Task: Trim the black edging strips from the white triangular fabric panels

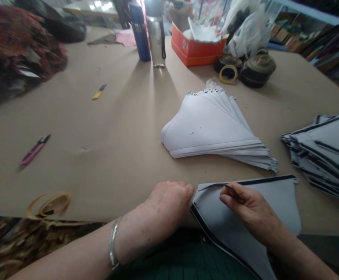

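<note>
White black-edged panel (280, 206), right hand (249, 204) pinching slim tool (233, 193), left hand (171, 203) curled, grip unclear, orange box (197, 53), marks illegible

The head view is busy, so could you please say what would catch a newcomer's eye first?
Probably the right hand holding a small dark tool over a black-edged pale panel, close in front. Beyond it lies a fanned stack of white pieces, with a bright orange box behind.

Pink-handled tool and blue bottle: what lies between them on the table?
In the head view, a small yellow-and-black tool lies on the table, roughly between the pink-handled tool and the blue bottle.
</note>
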Tool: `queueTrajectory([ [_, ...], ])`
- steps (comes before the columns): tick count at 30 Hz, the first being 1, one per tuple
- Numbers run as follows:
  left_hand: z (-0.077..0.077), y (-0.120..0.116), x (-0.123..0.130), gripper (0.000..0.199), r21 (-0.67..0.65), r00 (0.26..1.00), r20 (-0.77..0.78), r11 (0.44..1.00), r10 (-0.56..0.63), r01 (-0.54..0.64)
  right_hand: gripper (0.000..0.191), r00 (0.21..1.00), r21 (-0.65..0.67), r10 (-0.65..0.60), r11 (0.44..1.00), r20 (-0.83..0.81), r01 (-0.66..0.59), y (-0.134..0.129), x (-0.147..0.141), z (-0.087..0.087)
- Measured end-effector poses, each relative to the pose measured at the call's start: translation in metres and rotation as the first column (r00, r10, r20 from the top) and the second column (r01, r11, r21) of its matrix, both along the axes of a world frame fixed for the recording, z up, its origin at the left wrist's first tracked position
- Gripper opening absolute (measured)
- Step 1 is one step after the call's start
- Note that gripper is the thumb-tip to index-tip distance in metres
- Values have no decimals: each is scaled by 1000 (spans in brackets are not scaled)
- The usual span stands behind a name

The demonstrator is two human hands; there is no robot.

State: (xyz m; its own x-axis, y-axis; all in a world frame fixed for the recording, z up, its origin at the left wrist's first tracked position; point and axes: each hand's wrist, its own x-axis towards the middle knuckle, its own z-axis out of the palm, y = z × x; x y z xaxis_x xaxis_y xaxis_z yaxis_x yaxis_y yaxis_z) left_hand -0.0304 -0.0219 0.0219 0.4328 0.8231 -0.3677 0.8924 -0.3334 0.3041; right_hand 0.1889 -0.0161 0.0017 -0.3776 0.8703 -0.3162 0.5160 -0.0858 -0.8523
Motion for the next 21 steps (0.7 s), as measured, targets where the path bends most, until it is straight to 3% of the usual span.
queueTrajectory([
  [3, 10, -7, 4, 17, 112, 996, 46, 991, -74, 69, 33, 976, -239, -170, 962, -139, 133, -13, 7, -6],
  [7, 26, -19, 15, 18, 280, 942, 77, 913, -328, 296, 42, 846, -544, -474, 789, -243, 285, -26, 16, -17],
  [10, 34, -23, 27, 14, 365, 868, 20, 812, -496, 456, 44, 742, -584, -572, 752, -350, 305, -31, 19, -21],
  [12, 37, -22, 33, 13, 388, 826, -7, 760, -563, 521, 43, 714, -585, -593, 747, -372, 316, -31, 21, -21],
  [15, 40, -22, 41, 9, 418, 785, -11, 710, -620, 567, 41, 731, -596, -570, 752, -374, 281, -29, 23, -20],
  [21, 40, -26, 51, 7, 468, 759, -5, 670, -651, 577, 42, 785, -598, -533, 754, -317, 271, -22, 24, -19],
])
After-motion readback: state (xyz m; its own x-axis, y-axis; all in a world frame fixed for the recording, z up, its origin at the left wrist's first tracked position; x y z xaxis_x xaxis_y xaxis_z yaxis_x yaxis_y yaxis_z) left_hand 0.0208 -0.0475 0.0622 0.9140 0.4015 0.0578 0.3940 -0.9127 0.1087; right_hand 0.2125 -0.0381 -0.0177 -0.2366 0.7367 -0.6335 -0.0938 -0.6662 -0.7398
